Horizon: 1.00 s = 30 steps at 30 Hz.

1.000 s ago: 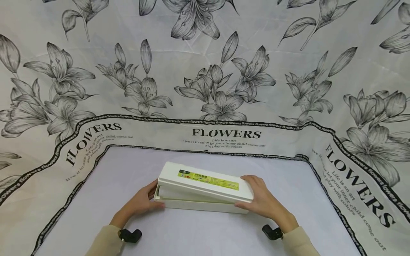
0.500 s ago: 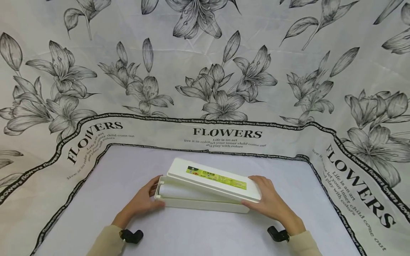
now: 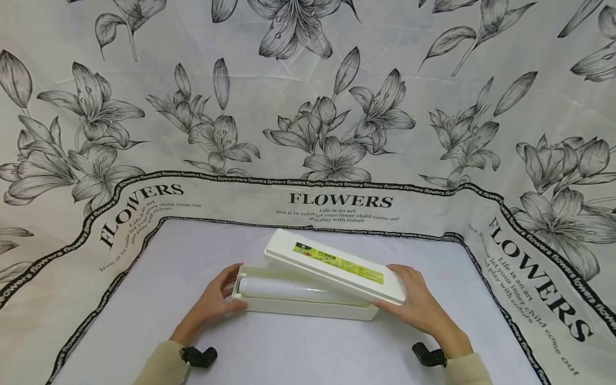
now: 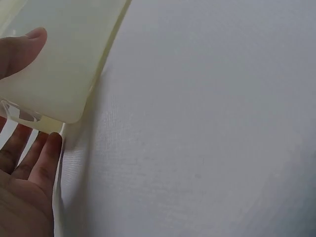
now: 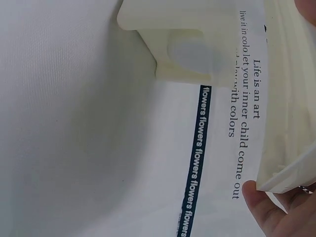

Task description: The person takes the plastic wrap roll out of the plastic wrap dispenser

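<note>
On your far left, a white fabric curtain printed with grey lilies (image 3: 317, 117) begins; it runs behind the work and round to the right, with black "FLOWERS" lettering along its lower band. Next comes your left beige sleeve (image 3: 161, 363), with a small black wrist device (image 3: 198, 356) at its cuff. Your left hand (image 3: 216, 297) is clamped on the left end of a long, cream, rectangular box base (image 3: 308, 309), its thumb against the near wall. The base sits on a smooth white tablecloth (image 3: 308, 355). Inside it, lengthwise, lies a smooth white cylindrical roll (image 3: 279, 289), its left part exposed. Over the right part slants a long, white, rectangular lid (image 3: 327, 272) bearing a yellow-green printed label (image 3: 353, 269); the lid covers the right end of the roll, its left end raised and angled away from you. Your right hand (image 3: 416, 297) grips the lid's right end, thumb on the near edge. Below that hand are a second black wrist device (image 3: 428, 354) and, furthest right, your other beige sleeve (image 3: 467, 369).
</note>
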### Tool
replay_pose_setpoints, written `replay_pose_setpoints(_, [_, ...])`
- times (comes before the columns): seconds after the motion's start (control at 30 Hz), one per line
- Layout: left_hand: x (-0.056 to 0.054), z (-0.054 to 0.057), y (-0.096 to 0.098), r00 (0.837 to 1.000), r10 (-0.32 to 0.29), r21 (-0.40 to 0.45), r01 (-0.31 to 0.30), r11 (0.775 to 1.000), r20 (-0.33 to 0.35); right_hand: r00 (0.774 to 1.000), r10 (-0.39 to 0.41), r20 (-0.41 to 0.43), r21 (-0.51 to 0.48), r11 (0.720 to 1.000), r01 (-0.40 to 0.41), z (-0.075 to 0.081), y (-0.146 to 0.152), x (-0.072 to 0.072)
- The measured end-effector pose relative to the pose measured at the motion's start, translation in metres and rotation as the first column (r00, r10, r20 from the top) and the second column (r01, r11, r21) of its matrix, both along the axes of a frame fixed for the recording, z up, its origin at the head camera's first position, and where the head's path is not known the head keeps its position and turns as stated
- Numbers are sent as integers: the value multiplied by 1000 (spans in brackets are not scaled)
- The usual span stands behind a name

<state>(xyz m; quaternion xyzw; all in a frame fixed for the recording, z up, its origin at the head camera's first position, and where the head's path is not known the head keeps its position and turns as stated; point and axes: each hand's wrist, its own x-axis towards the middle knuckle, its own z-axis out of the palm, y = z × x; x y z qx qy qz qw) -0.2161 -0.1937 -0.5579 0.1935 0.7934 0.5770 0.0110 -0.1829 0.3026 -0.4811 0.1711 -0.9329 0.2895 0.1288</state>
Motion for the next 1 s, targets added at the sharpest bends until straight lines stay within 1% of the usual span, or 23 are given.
replay_pose_setpoints(0.1, [-1,-1,0,1000,-3,2,3,1000,23,999,-27,24,-23,999,27,0,6,2])
replay_pose_setpoints(0.23, [-2,-3,1,999,-9,1,9,1000,49,996,-62,57,-28,998,64,-1,13,7])
replay_pose_setpoints(0.33, [-2,-4,1,998,-14,12,13,1000,67,995,-84,52,-20,996,85,-1,18,10])
replay_pose_setpoints(0.53, [0,-5,0,996,1,22,-3,1000,90,994,-109,27,-11,994,109,-2,29,15])
replay_pose_setpoints(0.73, [1,-4,0,992,-12,19,10,1000,122,989,-148,26,-13,989,148,-2,43,22])
replay_pose_setpoints(0.83, [1,-3,-1,990,-12,13,10,1000,141,985,-170,29,-4,985,171,-1,50,26])
replay_pose_setpoints(1.0, [2,-2,-1,987,-9,10,8,1000,161,978,-198,69,-5,980,199,-3,61,32])
